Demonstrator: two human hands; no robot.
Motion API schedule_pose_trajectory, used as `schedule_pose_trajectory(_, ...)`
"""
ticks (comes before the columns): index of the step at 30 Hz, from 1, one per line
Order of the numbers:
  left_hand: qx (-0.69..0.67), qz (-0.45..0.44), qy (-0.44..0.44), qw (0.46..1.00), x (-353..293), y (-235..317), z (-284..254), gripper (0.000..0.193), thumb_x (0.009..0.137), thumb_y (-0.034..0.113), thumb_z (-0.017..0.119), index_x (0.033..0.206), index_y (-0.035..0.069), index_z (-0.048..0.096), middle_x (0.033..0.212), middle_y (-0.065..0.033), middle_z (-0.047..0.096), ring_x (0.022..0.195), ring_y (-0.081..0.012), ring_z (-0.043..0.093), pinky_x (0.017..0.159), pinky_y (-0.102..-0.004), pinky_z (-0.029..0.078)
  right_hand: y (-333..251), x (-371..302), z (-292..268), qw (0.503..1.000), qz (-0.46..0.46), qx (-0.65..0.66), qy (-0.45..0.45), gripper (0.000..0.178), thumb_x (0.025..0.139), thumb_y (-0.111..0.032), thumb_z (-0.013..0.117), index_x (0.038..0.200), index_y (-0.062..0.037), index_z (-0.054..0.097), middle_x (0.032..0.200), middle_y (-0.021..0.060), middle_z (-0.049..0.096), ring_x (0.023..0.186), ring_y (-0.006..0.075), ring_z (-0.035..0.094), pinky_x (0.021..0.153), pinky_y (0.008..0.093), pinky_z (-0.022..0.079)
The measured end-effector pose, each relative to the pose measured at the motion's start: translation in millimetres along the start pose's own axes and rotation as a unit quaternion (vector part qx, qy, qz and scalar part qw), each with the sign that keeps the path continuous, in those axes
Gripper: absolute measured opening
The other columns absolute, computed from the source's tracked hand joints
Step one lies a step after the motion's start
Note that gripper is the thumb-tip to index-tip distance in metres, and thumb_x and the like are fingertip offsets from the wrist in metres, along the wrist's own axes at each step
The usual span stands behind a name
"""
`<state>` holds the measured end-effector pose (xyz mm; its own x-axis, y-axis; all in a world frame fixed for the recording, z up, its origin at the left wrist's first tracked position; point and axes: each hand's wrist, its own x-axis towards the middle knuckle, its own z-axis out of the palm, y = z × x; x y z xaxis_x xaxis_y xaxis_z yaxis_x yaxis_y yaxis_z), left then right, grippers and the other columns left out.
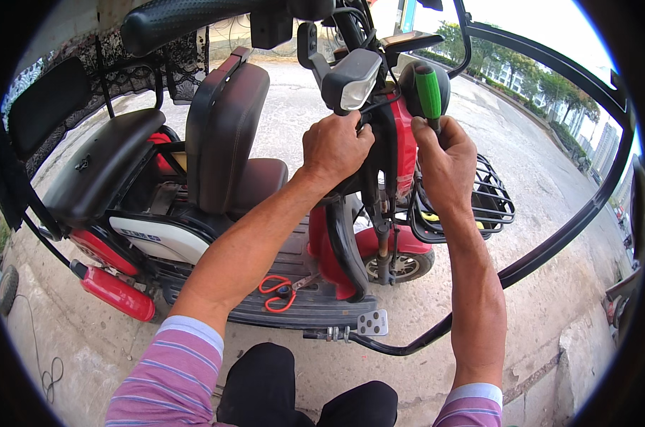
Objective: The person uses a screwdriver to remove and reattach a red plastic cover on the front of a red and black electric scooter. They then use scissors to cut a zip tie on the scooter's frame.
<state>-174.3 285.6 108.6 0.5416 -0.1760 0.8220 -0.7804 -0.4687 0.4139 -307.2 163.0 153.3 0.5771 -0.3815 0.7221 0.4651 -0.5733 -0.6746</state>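
Note:
Before me stands a red electric tricycle with its front column (402, 142) between my hands. My left hand (335, 148) is closed just under a lamp (352, 78) with a dark housing and clear lens. Its fingers touch the lamp's lower side, and what they grip is hidden. Thumb and fingers of my right hand (447, 160) close round the lower part of a green-handled screwdriver (428, 91), held upright with the handle's end on top. Its shaft is out of sight behind the hand. A round black part (441, 89) sits behind the screwdriver.
Scissors (283, 290) with red-orange handles lie on the footboard (255, 313). To the left are padded dark seats (230, 135) and a red cylinder (116, 292). A black wire basket (497, 203) is beyond my right hand. A black frame bar (550, 249) curves round the right; a pedal (373, 323) is low in front.

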Motion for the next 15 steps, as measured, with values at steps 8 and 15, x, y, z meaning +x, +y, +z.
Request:
schedule_pose_trajectory(8, 0.033, 0.073, 0.003, 0.997, -2, -5, -6, 0.025, 0.088, 0.029, 0.069, 0.088, 0.005, 0.063, 0.086, -0.0167, 0.068, 0.078, -0.0392, 0.067, 0.069, -0.0492, 0.052, 4, 3, -4, 1.0, -0.003, -0.008, -0.002, 0.032, 0.092, -0.027, 0.071, 0.081, 0.0017, 0.064, 0.065, -0.0031, 0.054, 0.065, 0.0054, 0.045, 0.059, 0.0267, 0.039)
schedule_pose_trajectory(15, -0.151, 0.019, -0.011, 0.988, -89, -19, -42, 0.031, 0.088, 0.017, 0.075, 0.113, 0.001, 0.066, 0.091, -0.0093, 0.067, 0.077, -0.0207, 0.066, 0.071, -0.0346, 0.053, 5, 4, -4, 1.0, -0.004, -0.029, -0.007, 0.034, 0.093, -0.031, 0.071, 0.083, 0.0014, 0.067, 0.066, -0.0035, 0.055, 0.064, 0.0053, 0.045, 0.059, 0.0258, 0.039)
